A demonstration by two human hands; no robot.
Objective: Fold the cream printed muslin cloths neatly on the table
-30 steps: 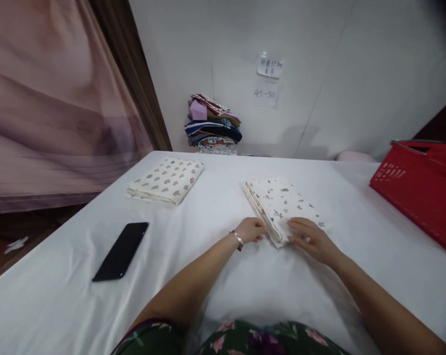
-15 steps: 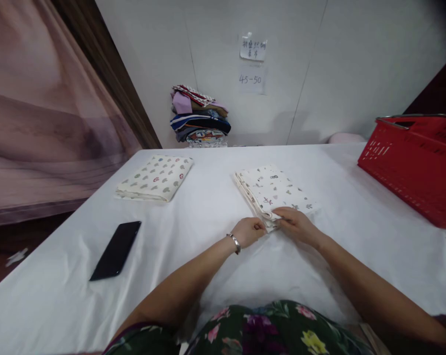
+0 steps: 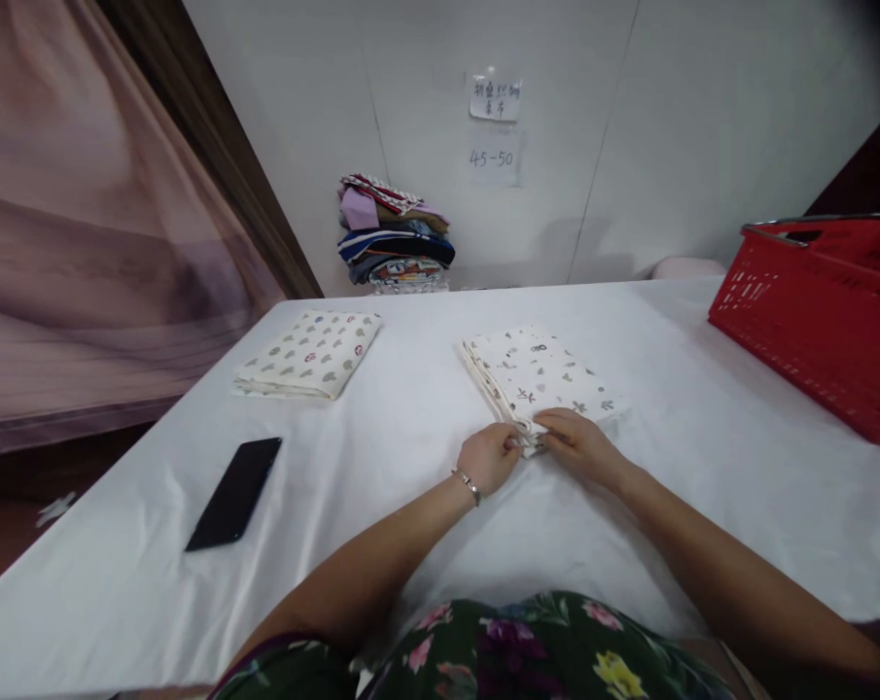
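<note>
In front of me lies a folded cream cloth (image 3: pixel 542 369) with small printed figures, its layered edges facing left and toward me. My left hand (image 3: pixel 487 457), with a silver bracelet at the wrist, pinches the cloth's near left corner. Close beside it, my right hand (image 3: pixel 578 442) grips the near edge of the same cloth, thumb below and fingers on top. The fingertips of both hands are partly hidden in the layers. A second folded cream cloth (image 3: pixel 312 352), printed with grey, red and blue shapes, rests at the far left of the table.
A black phone (image 3: pixel 235 494) lies on the white-covered table (image 3: pixel 381 544) at the left. The red basket (image 3: pixel 819 326) stands on the right. Behind the far edge rises a pile of folded fabrics (image 3: pixel 396 238). Paper signs (image 3: pixel 493 158) hang on the wall.
My left hand has shifted slightly up onto the cloth's corner, and its fingers now press on the layers. My right hand has barely moved. The view has tilted a little.
</note>
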